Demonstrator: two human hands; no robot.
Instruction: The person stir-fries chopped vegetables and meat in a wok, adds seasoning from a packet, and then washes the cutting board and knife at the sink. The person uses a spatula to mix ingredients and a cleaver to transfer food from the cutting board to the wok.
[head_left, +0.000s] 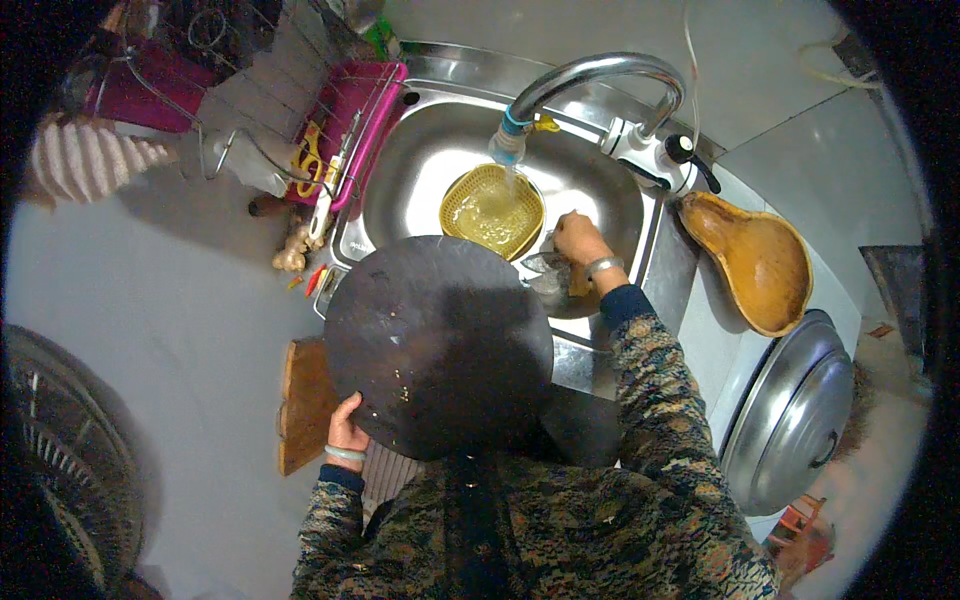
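My left hand (348, 427) grips the lower left rim of a large round dark board (442, 345), thumb on top. Small pale crumbs stick to the board, which covers the sink's near edge. Inside the steel sink (405, 142), my right hand (579, 238) is curled, fingers down, beside a greyish translucent thing (549, 274) that I cannot identify. Whether the fingers hold anything is hidden. Water runs from the curved faucet (592, 66) into a yellow plastic strainer basket (491, 210), nested in a bowl.
To the left stand a magenta rack tray (382, 97) with yellow-handled scissors (307, 161), ginger root (294, 247) and a wooden board (304, 405). At right are a halved gourd ladle (757, 262) and a large metal lid (787, 420). A dark slatted basket (75, 450) sits lower left.
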